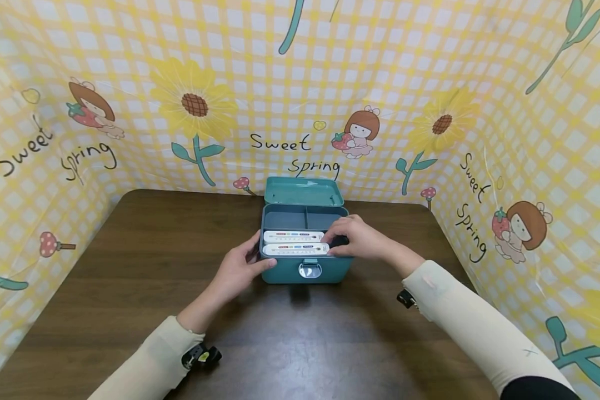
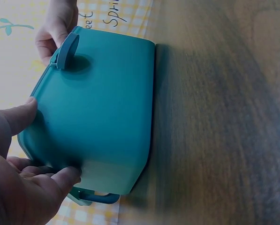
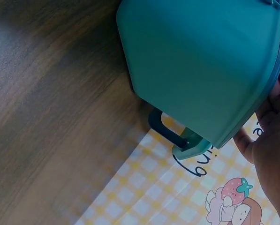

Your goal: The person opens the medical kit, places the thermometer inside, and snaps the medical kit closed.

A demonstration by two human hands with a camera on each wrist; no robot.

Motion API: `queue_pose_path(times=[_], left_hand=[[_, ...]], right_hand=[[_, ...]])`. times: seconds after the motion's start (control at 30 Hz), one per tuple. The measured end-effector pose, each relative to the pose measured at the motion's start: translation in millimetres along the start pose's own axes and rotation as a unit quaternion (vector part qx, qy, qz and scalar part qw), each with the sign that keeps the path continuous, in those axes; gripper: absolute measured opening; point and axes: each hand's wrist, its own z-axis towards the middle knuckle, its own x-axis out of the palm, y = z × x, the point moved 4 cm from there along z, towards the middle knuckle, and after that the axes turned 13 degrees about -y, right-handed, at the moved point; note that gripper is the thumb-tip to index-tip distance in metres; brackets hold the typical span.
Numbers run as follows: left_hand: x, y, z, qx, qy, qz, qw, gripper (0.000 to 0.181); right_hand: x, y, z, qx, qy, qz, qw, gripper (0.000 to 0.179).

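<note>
A teal storage box [image 1: 280,272] with its lid raised stands on the table. Two white thermometers [image 1: 291,249] with printed scales and coloured labels lie side by side across the front of its inner tray [image 1: 284,216]. My left hand [image 1: 237,268] grips the box's left front corner, thumb at the front rim and fingers along the side, seen also in the left wrist view. Over the right part of the tray, my right hand [image 1: 357,238] pinches the right end of the nearer thermometer between thumb and fingers. Its fingertips are hidden in the right wrist view.
The lid [image 1: 304,191] leans back near the patterned cloth [image 1: 290,100] that surrounds the table on three sides. A silver clasp [image 1: 310,270] is on the box's front. Brown wooden table [image 1: 190,233] extends to both sides. A dark handle [image 3: 165,130] juts out behind the box.
</note>
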Motion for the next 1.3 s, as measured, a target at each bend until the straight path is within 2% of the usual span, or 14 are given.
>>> queue_pose_path(times=[0.3, 0.8, 1.1, 1.3], left_hand=[[-1.1, 0.6, -0.9, 0.000, -0.004, 0.004, 1.0000, 0.095], [-2.5, -2.6, 0.0, 0.001, -0.004, 0.001, 1.0000, 0.094], [-3.8, -1.7, -3.2, -0.008, -0.005, 0.013, 0.9999, 0.089], [-6.3, -0.2, -4.1, -0.004, -0.002, 0.016, 0.9999, 0.084]], right_hand=[[4.7, 0.6, 2.7, -0.014, -0.017, 0.003, 0.9998, 0.022], [4.0, 5.3, 4.4, 0.008, -0.021, -0.026, 0.9994, 0.024], [3.3, 4.6, 1.6, 0.013, -0.011, -0.010, 0.9998, 0.025], [4.5, 5.6, -2.9, 0.012, -0.021, -0.012, 0.9996, 0.021]])
